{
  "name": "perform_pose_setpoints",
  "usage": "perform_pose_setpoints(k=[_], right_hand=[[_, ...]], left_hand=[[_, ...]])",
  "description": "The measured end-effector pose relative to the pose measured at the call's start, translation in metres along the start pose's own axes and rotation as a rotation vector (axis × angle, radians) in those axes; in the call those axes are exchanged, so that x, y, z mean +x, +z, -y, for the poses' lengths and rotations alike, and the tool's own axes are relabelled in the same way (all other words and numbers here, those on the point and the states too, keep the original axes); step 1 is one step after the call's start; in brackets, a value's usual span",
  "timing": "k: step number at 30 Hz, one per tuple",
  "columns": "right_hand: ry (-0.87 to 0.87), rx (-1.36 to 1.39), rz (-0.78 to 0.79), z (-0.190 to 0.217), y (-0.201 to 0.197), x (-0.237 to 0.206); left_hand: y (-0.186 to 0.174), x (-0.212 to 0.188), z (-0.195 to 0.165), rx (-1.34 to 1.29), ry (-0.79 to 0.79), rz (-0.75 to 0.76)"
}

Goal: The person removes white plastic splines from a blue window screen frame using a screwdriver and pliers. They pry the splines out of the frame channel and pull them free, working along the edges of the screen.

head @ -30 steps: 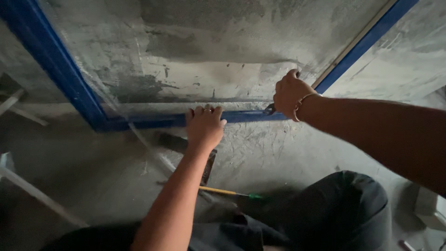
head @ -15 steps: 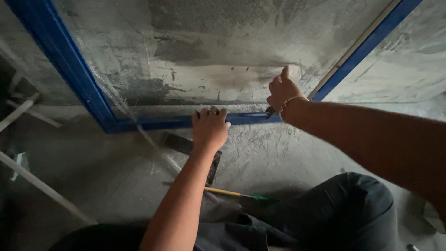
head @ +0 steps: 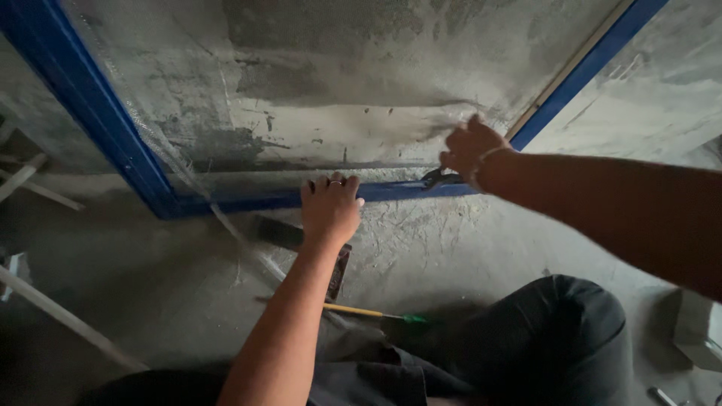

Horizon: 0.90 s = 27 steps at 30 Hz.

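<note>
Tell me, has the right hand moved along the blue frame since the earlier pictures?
Yes. The right hand with its pliers has shifted left along the bottom blue frame, away from the corner and closer to the left hand.

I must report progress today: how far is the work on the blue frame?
Done: the blue frame stands against the plastered wall. In hand: the left hand presses its bottom rail; the right hand works pliers there. What is left cannot be judged.

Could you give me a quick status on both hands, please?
Left hand flat on blue frame. Right hand shut on pliers at the frame.
</note>
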State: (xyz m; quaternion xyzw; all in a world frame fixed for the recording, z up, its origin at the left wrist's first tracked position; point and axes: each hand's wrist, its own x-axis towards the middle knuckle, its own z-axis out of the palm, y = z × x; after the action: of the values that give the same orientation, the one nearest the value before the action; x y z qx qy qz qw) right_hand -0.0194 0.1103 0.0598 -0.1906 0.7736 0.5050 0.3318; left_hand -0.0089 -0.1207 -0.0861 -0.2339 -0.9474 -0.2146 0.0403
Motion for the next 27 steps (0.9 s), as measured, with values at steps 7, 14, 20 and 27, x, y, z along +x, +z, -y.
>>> perform_pose_setpoints(k=[7,14,20,27], right_hand=[[0.097,-0.104,-0.084,0.009,0.042,0.034],[0.189,0.183,-0.082,0.015,0.038,0.035],[0.190,-0.054,-0.190,0.014,0.039,0.013],[0.134,0.047,-0.105,0.012,0.022,0.005]], left_hand=[[0.003,0.000,0.000,0.003,0.043,-0.102],[0.012,-0.001,0.002,-0.025,0.015,-0.066],[0.015,0.000,0.004,-0.013,0.023,-0.048],[0.015,0.001,0.002,0.018,0.016,-0.028]])
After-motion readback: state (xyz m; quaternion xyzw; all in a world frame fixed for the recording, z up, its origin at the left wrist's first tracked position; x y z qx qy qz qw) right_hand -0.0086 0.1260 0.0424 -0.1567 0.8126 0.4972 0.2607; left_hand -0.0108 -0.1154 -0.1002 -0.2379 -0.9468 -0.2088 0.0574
